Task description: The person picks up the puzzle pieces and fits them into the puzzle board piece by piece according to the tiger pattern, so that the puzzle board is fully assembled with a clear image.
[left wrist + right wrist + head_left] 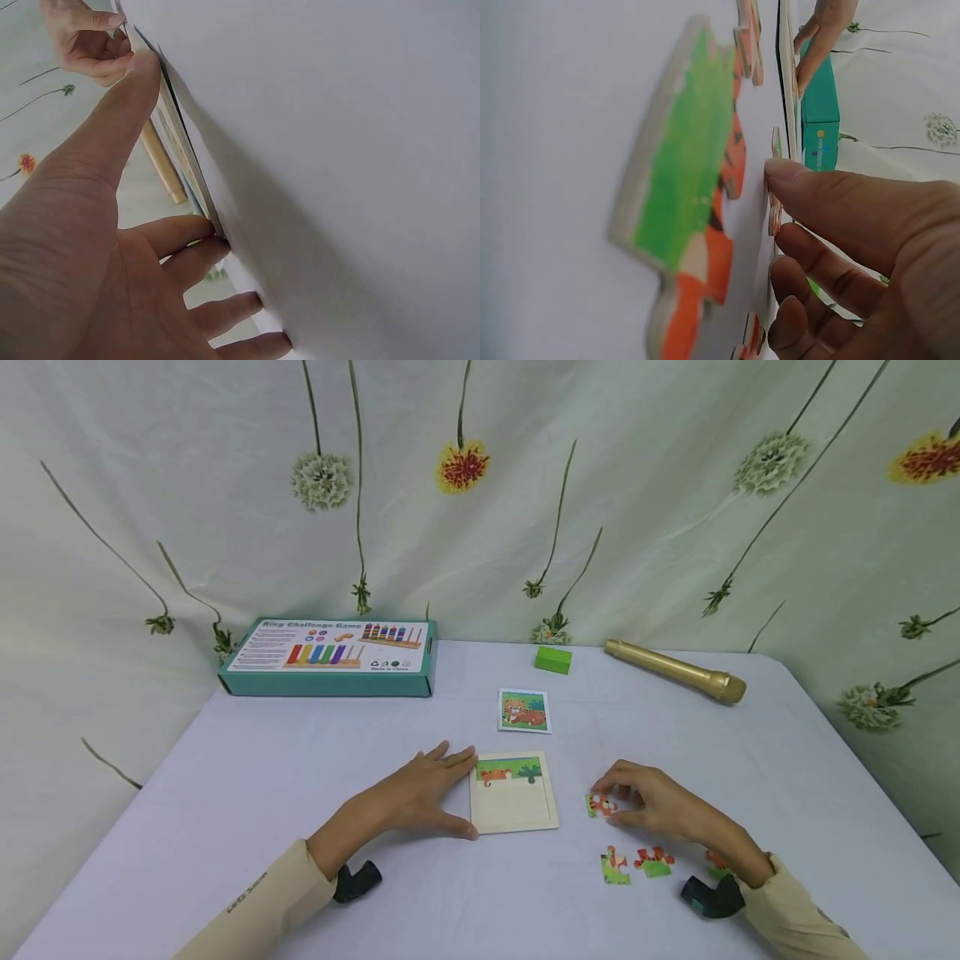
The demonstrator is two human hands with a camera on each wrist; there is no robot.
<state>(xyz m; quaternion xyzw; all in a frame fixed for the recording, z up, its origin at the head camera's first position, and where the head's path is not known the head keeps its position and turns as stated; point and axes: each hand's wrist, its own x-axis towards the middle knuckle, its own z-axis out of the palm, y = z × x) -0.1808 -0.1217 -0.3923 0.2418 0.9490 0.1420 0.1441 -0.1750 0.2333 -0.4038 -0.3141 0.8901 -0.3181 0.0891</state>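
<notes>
My left hand [423, 789] spreads its fingers along the left side of a square wooden puzzle board [513, 810]. Its thumb touches the lower left corner and its forefinger the upper left one. The board's top strip shows green scenery and part of a tiger; below that it is bare wood. To the right of the board, my right hand [660, 802] pinches a tiger-face puzzle piece [598, 804] between thumb and fingers, low over the table. Nearer me lie more pieces: one green and orange [615, 870], one with stripes [655, 862], and one [717, 862] partly behind my right wrist.
Behind the board lies a tiger picture card [525, 710]. Farther back are a green block [552, 660], a gold microphone [667, 672] and, at the left, a teal Ring Challenge Game box [330, 685]. A flowered cloth [675, 568] hangs behind the table.
</notes>
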